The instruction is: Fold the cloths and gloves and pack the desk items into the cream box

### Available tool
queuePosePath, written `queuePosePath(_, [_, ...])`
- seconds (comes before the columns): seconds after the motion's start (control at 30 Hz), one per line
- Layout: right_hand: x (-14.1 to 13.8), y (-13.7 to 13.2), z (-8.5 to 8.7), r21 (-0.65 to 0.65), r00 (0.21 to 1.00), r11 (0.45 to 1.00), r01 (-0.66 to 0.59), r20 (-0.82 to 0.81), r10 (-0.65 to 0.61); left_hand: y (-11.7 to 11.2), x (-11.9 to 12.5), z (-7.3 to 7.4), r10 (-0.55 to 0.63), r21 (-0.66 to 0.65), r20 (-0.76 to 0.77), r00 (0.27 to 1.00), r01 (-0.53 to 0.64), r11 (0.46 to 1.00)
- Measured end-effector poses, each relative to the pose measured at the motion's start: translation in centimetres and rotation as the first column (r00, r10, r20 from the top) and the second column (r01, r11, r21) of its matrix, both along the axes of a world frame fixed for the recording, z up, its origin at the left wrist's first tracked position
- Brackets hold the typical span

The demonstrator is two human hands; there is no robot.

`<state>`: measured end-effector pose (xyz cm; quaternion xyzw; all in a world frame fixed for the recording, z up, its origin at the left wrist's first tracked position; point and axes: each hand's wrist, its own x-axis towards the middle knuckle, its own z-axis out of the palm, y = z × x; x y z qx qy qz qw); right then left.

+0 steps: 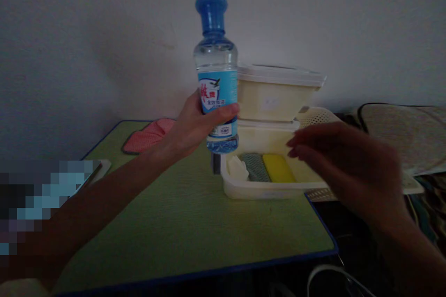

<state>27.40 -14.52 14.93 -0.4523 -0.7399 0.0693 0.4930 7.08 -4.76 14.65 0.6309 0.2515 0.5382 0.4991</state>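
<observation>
My left hand (190, 125) is wrapped round a clear dish soap bottle (218, 83) with a blue cap and a blue label, held upright above the table. Just below and to the right of the bottle is an open cream plastic box (265, 191). Inside it lie a yellow sponge (278, 168), a grey-green scouring pad (256, 167) and a white object (237, 168) whose kind I cannot make out. My right hand (358, 167), slightly blurred, hovers over the box's right side. Its thumb and fingertips come together in a pinch with nothing visible between them.
A lidded cream box (275, 97) rises behind the open one, near the wall. On the green table mat (195, 232), a pink cloth (149, 134) lies at the back left. A perforated basket (318, 118) and a beige cushion-like thing (400, 134) are at the right.
</observation>
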Motion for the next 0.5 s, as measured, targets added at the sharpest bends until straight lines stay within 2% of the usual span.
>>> queuePosePath(0.07, [2.1, 0.9, 1.5, 0.063, 0.997, 0.995, 0.078, 0.0, -0.079, 0.6, 1.4, 0.8, -0.064, 0.012, -0.105, 0.992, 0.066, 0.998])
queuePosePath(0.17, [4.5, 2.5, 2.7, 0.072, 0.967, 0.984, 0.162, 0.187, -0.173, 1.8, 3.0, 1.2, -0.137, 0.006, -0.382, 0.914, 0.151, 0.989])
queuePosePath(0.23, [5.5, 3.3, 2.8, 0.125, 0.908, 0.978, 0.167, 0.366, -0.202, 2.7, 3.7, 1.0, -0.192, -0.02, -0.561, 0.805, 0.219, 0.976])
queuePosePath(0.33, [6.2, 4.2, 2.1, 0.159, 0.771, 0.976, 0.146, 0.6, -0.213, 4.1, 4.6, 0.3, -0.265, -0.067, -0.753, 0.603, 0.331, 0.941])
queuePosePath(0.4, [6.4, 4.6, 1.3, 0.133, 0.666, 0.983, 0.123, 0.724, -0.181, 4.9, 5.4, -0.3, -0.294, -0.088, -0.836, 0.463, 0.416, 0.905])
queuePosePath(0.5, [6.8, 5.1, -0.3, 0.005, 0.514, 0.99, 0.14, 0.855, -0.077, 5.4, 6.8, -1.2, -0.264, -0.085, -0.928, 0.261, 0.543, 0.836])
